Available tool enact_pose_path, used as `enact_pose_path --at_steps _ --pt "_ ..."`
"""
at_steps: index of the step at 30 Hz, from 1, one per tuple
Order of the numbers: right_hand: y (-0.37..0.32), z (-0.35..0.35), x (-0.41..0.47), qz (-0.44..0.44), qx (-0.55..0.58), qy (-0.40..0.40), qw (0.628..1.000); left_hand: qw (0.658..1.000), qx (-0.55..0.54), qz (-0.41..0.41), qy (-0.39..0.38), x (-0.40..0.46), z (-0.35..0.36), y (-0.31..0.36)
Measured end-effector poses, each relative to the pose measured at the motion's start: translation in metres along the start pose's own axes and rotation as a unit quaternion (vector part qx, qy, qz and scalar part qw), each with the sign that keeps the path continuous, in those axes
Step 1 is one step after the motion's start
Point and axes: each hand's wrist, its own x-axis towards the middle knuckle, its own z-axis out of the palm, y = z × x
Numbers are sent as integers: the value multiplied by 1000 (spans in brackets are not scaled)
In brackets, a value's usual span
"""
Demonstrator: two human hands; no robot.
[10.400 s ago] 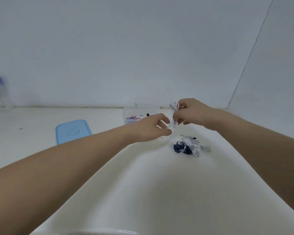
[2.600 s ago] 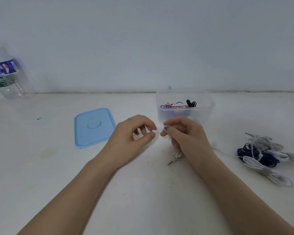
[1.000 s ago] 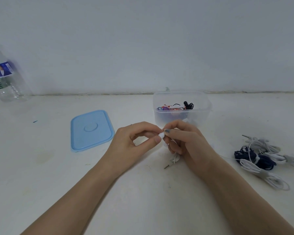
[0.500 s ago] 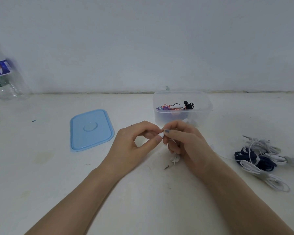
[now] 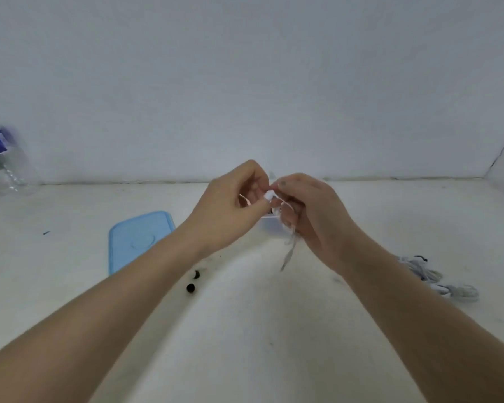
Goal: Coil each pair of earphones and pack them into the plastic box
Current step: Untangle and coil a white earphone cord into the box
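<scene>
so colour-wise it's pretty washed out; the worktop (image 5: 70, 286) is off-white with a few dark scuffs; the wall (image 5: 245, 82) is a pale grey-blue; the lid (image 5: 137, 237) is light blue, plain; the earphone cable (image 5: 288, 245) being held is white; two little black bits (image 5: 193, 282) sit on the worktop; the clear bottle (image 5: 0, 170) has a blue and white label, green lower down; the heap of earphones (image 5: 437, 280) looks white with a speck of dark

Soft, even, bluish light with faint shadows; motion blur smears the whole frame, and wide-angle distortion bends the edges.
</scene>
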Motion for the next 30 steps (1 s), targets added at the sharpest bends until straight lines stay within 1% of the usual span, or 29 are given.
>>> enact_pose_path --at_steps 5,9,10,11,12,14,16,19,20,21,25,27,30 --pt "-55 -10 49 -19 -38 8 999 1000 -6 -25 -1 74 -8 29" --pt "-65 -22 72 25 -48 34 998 997 60 -54 -18 114 5 22" --pt "-60 -25 76 42 -74 43 995 994 80 -66 -31 117 11 15" --pt "-53 -28 79 57 -134 52 988 991 101 -78 -49 119 19 8" --pt "-45 -31 82 72 -216 56 972 986 124 -88 -67 118 28 0" --pt "-29 -37 83 95 -362 40 926 976 161 -103 -104 111 43 -12" --pt "-22 -43 80 84 -472 14 877 969 179 -110 -128 103 54 -19" --pt "-30 -52 71 39 -641 -32 766 961 200 -117 -154 95 61 -21" --pt "-34 -55 69 23 -666 -43 744 956 211 -118 -166 94 62 -19" --pt "-37 -58 68 12 -678 -49 734 950 224 -118 -180 93 62 -18" --pt "-52 -68 51 -11 -694 -42 719 923 281 -121 -234 92 62 -6" --pt "-63 -73 38 20 -712 -39 701 917 301 -116 -234 91 59 -3" --pt "-77 -89 12 128 -747 -77 648 921 305 -100 -220 84 58 9"
